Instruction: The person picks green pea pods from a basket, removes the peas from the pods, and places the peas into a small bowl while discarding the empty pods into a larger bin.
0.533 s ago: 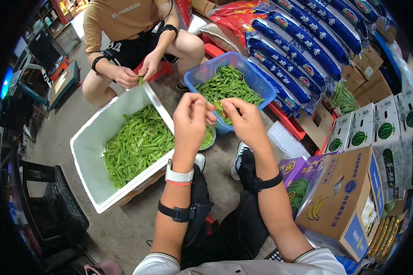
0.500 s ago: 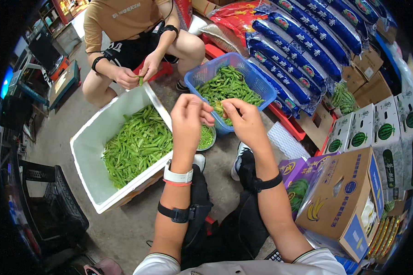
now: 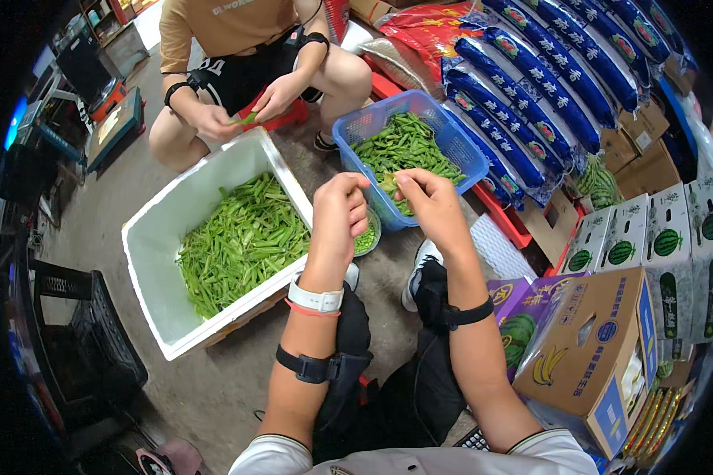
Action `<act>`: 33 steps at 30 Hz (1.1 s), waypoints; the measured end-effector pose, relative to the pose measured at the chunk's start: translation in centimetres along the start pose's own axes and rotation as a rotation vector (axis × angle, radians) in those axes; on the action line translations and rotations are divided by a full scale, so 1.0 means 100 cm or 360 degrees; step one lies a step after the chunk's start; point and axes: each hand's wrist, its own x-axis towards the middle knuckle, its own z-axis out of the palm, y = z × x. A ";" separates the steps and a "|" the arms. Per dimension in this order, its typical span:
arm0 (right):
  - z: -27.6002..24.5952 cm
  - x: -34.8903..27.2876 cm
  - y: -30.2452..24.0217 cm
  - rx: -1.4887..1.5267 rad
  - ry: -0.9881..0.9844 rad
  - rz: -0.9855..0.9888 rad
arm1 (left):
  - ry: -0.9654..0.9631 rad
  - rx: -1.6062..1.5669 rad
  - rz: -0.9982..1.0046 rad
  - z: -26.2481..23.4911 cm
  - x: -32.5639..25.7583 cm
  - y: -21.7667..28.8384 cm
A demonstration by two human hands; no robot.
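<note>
My right hand (image 3: 432, 207) pinches a pale green pea pod (image 3: 387, 184) between thumb and fingers, in front of the blue basket. Beside it, my left hand (image 3: 340, 212) is closed with its fingers curled in; whatever it holds is hidden. The blue plastic basket (image 3: 466, 144) contains many green pea pods (image 3: 408, 144). At the left, a white foam box (image 3: 152, 237) holds a large heap of green pods (image 3: 242, 245). Below my left hand, a bowl of shelled peas (image 3: 364, 241) is partly covered by it.
A co-worker (image 3: 234, 28) sits opposite, holding a green pod (image 3: 248, 119) in both hands. Stacked blue bags (image 3: 523, 95) rise at the far right. A brown carton (image 3: 582, 340) and watermelon-printed boxes (image 3: 664, 229) stand at my right. A black chair (image 3: 95, 332) is at the left.
My left hand's fingers have curled in more, and the hands remain close together. The co-worker's hands have moved slightly apart around their pod. The whole view has shifted a little.
</note>
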 end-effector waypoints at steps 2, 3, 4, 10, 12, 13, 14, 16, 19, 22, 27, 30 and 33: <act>-0.002 0.000 -0.003 0.0115 -0.0039 0.0076 | 0.0128 0.0462 0.0192 0.011 -0.006 -0.001; -0.001 -0.001 -0.008 0.0206 -0.0067 0.0105 | 0.0136 0.0464 0.0196 0.012 -0.006 -0.002; 0.000 -0.002 -0.010 0.0296 -0.0094 0.0135 | 0.0159 0.0524 0.0184 0.013 -0.007 -0.003; -0.002 -0.002 -0.012 0.0371 -0.0091 0.0169 | 0.0197 0.0583 0.0216 0.012 -0.005 -0.004; -0.002 -0.002 -0.010 0.0334 -0.0106 0.0099 | 0.0236 0.0974 0.0376 0.016 -0.005 -0.007; -0.001 -0.003 -0.011 0.0299 -0.0126 0.0027 | 0.0235 0.0977 0.0377 0.015 -0.003 -0.010; -0.001 -0.003 -0.011 0.0302 -0.0124 0.0026 | 0.0207 0.0985 0.0484 0.012 0.000 -0.016; 0.000 -0.004 -0.013 0.0314 -0.0129 -0.0049 | 0.0172 0.0991 0.0583 0.011 0.001 -0.019; 0.001 -0.005 -0.012 0.0310 -0.0136 -0.0057 | 0.0194 0.0913 0.0477 0.014 -0.003 -0.014; 0.003 -0.005 -0.012 0.0286 -0.0138 -0.0077 | 0.0156 0.0854 0.0376 0.015 -0.004 -0.011; 0.007 -0.003 -0.003 0.0274 -0.0138 -0.0062 | 0.0201 0.0872 0.0395 0.015 -0.004 -0.011; 0.009 -0.002 -0.001 0.0320 -0.0146 0.0004 | 0.0178 0.0818 0.0401 0.010 0.002 -0.013; 0.013 -0.003 -0.006 0.0361 -0.0134 0.0075 | 0.0252 0.0920 0.0428 0.009 0.000 -0.013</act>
